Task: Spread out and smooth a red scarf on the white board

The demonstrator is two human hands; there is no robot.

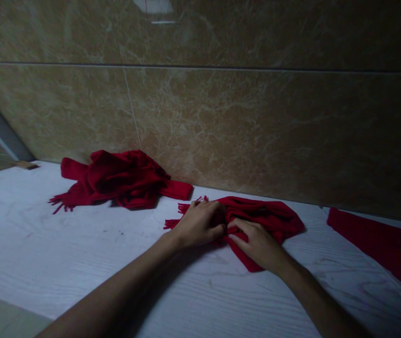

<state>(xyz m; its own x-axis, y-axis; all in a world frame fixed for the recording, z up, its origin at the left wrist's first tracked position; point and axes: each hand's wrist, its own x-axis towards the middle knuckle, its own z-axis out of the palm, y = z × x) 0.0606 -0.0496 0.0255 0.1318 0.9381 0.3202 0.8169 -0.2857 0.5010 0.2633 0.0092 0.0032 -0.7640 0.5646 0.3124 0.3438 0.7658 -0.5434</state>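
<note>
A red scarf with fringed ends point(267, 213) lies bunched on the white wood-grain surface point(116, 263), close to the wall. My left hand point(202, 223) is closed on its fringed side, with fringe strands showing beyond the knuckles. Thumb and fingers of my right hand point(253, 239) pinch the cloth just to the right, near the left thumb. One corner of the scarf hangs toward me under the right hand. The fingertips of both hands are partly hidden in the folds.
Another crumpled red fringed cloth point(123, 180) lies against the wall at the left. More red cloth point(372, 239) stretches along the right edge. A tiled marble-look wall point(221, 126) rises behind the surface. A small brown block point(26, 165) sits at the far left corner.
</note>
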